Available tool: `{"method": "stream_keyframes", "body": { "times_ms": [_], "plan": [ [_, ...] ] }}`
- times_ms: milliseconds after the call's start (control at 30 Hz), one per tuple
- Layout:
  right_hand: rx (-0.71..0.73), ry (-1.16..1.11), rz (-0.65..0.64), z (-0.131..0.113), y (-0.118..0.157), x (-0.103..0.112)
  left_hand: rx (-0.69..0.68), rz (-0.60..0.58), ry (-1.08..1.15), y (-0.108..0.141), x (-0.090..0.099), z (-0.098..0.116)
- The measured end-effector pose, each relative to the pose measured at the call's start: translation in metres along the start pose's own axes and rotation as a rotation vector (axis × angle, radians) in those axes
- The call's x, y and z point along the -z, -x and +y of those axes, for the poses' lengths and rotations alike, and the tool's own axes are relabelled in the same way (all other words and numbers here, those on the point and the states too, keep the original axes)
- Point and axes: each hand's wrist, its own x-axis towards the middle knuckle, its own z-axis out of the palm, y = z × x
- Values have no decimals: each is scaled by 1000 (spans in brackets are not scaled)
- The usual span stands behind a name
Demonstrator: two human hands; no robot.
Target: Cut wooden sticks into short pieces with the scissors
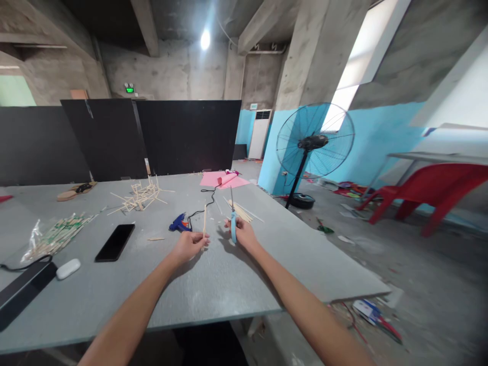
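My left hand (pixel 191 245) pinches a thin wooden stick (pixel 205 223), held roughly upright over the table. A short way to the right, my right hand (pixel 243 234) is closed round the light blue handles of scissors (pixel 233 223), whose blades point away from me. Just left of my left hand lies a blue glue gun (pixel 179 222) with a black cord. Loose sticks (pixel 244 212) lie beyond my right hand. A framework of joined sticks (pixel 143 197) stands farther back on the left.
The grey table (pixel 198 300) holds a black phone (pixel 115 243), a white case (pixel 68 269), a black box (pixel 26 290), bagged sticks (pixel 63 234) and pink paper (pixel 213 179). A small stick piece (pixel 155 239) lies near the phone. A large fan (pixel 314 142) stands past the table's right edge.
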Motion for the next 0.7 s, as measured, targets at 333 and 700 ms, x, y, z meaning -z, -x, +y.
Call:
{"method": "stream_keyframes", "body": {
  "times_ms": [333,700],
  "plan": [
    [-34,-144,28,9,-20,12,10,9,18,-6,-5,-12],
    [69,-153,133,21,-30,24,-5,3,35,-8,-6,-20]
  ]
}}
